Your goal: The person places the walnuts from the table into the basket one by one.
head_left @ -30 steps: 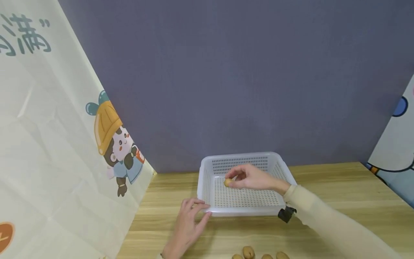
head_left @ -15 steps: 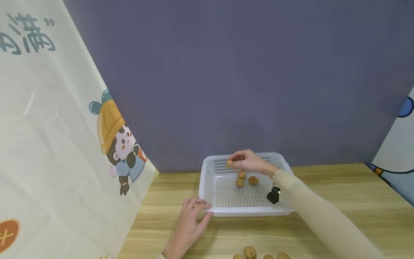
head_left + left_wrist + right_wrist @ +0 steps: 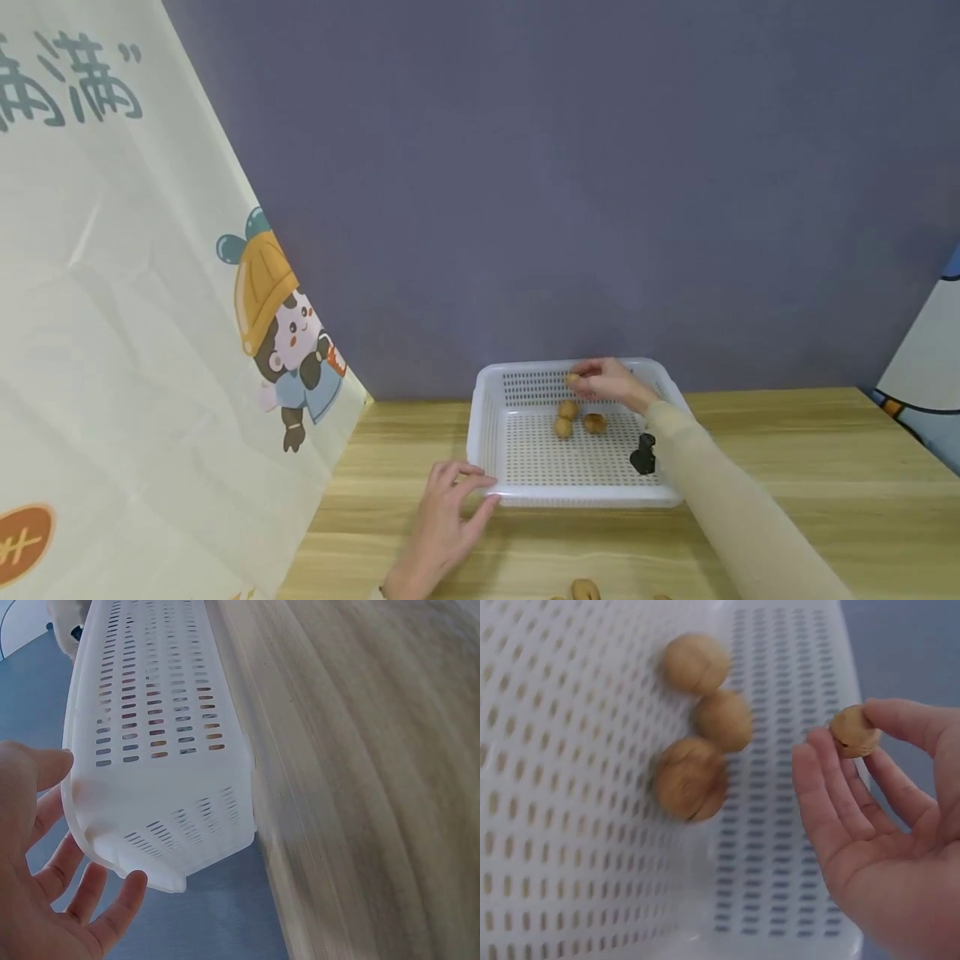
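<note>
A white perforated plastic basket [image 3: 588,493] stands on the wooden table. My left hand [image 3: 442,521] pinches its near left corner lightly, thumb outside the rim and a finger behind it; the left wrist view shows the other fingers spread loosely below. Over the basket's far side, my right hand [image 3: 609,383] pinches a walnut [image 3: 853,731] between thumb and fingertips, level with the rim in the right wrist view. Three walnuts lie together on the basket floor: one darker walnut [image 3: 595,423], and two paler ones, a far walnut [image 3: 568,409] and a near walnut [image 3: 562,427].
More walnuts, among them a walnut [image 3: 585,589], lie on the table [image 3: 540,550] at the lower frame edge, partly cut off. A small black device [image 3: 642,457] shows by the right sleeve. A dark wall [image 3: 562,208] rises behind the basket; a printed sheet [image 3: 135,333] borders the left.
My right hand has moved to the far side of the basket, then slightly right, still pinching a walnut. The three walnuts it hid earlier now show. My left hand stays at the corner.
</note>
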A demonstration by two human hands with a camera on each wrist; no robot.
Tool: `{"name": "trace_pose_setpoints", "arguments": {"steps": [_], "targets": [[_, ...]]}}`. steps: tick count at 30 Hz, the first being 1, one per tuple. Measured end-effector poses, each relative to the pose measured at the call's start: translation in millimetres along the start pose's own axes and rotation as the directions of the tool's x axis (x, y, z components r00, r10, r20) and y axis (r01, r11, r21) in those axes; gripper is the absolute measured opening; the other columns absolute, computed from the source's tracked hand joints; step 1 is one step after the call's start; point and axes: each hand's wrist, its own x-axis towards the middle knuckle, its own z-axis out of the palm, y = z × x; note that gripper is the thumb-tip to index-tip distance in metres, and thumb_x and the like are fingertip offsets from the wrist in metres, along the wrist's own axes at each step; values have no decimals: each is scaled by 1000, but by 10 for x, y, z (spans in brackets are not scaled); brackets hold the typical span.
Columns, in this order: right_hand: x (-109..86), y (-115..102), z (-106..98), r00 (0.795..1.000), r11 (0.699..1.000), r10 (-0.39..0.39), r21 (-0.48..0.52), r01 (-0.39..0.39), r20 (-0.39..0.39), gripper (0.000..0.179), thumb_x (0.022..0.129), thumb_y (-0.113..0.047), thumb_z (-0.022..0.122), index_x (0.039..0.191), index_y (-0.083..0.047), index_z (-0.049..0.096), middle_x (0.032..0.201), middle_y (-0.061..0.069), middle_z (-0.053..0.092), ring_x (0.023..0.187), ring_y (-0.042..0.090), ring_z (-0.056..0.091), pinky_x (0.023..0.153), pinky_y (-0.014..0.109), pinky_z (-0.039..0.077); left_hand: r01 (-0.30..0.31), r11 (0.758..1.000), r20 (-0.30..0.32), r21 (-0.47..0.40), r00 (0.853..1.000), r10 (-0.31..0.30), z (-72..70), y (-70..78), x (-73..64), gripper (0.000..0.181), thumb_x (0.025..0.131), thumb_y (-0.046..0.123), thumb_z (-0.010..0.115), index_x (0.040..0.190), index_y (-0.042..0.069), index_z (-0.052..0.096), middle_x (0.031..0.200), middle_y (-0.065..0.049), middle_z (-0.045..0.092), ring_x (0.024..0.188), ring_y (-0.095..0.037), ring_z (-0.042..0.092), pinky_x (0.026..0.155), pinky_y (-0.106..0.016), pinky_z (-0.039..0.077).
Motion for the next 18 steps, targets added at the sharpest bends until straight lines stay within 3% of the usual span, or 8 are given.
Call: {"name": "trace_pose_setpoints", "arguments": {"steps": [7,18], "targets": [[-25,206,-22,998,993,48,-111,-51,-27,50,103,-26,70,142,4,61,137,27,67,123,41,67,95,52,62,5,1000,9,-12,1000,-5,0,-1,13,19,86,27,86,103,23,80,112,6,72,110,-13,58,92,-34,55],[14,337,-23,997,983,80,-163,-82,-19,48,97,-21,76,134,9,65,130,28,70,113,36,72,89,44,64,20,1000,15,-10,1000,-20,-18,8,25,20,85,27,87,103,23,80,111,6,72,111,-14,59,92,-34,55]]}}
